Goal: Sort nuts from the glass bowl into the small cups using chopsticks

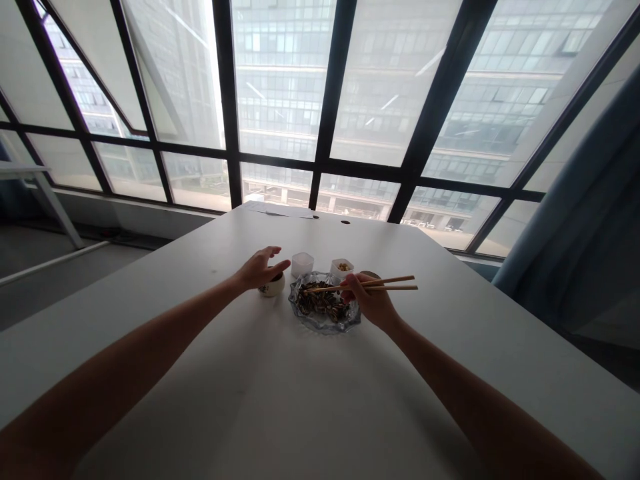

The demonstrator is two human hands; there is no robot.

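Note:
My right hand is closed on a pair of wooden chopsticks. Their tips reach left over dark striped seeds, which look like sunflower seeds, heaped in a clear glass dish with a scalloped rim. Whether the tips grip a seed is too small to tell. My left hand is open, thumb and fingers apart, above a small cream pot with dark markings. Part of the pot is hidden under the hand, and I cannot tell whether they touch.
Behind the dish stand a white cup and a white container with yellowish-brown pieces inside. A round lid or bowl is partly hidden by my right hand. The white table extends to large windows; a blue curtain hangs at right.

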